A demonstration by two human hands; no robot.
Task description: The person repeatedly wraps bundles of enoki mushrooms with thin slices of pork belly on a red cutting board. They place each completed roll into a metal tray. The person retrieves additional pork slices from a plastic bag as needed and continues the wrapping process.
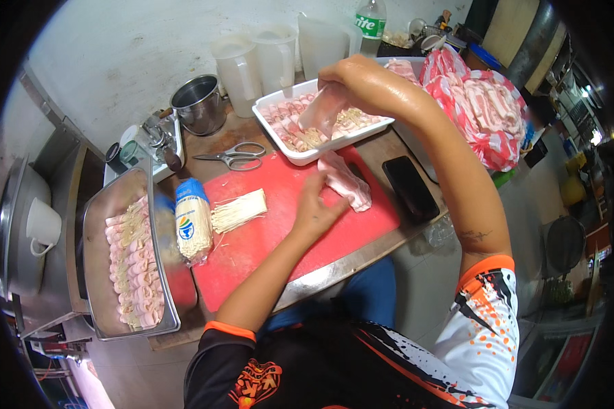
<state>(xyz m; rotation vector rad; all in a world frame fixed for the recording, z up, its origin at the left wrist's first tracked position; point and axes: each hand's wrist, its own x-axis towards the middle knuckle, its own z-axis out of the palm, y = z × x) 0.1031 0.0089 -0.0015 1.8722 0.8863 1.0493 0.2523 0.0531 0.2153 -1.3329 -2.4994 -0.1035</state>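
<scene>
My left hand (317,209) is over the red cutting board (281,230), thumb and fingers apart. Its fingertips are at the near-left edge of a pile of thin raw pork belly slices (345,181); whether they touch is hard to tell. Above a white plastic tray (307,158), my right hand (355,82) grips a thin translucent sheet (325,112), blurred, either plastic film or meat. Enoki mushrooms wrapped in rolled meat (307,138) fill that tray in rows. A loose bunch of enoki (240,209) lies on the board beside a bagged pack of enoki (192,225).
Scissors (235,156) lie behind the board, and a black phone (411,188) rests to its right. A steel pan (97,266) of meat rolls stands left. Behind are a steel pot (199,105) and plastic pitchers (235,71). Bagged sliced meat (491,107) sits far right.
</scene>
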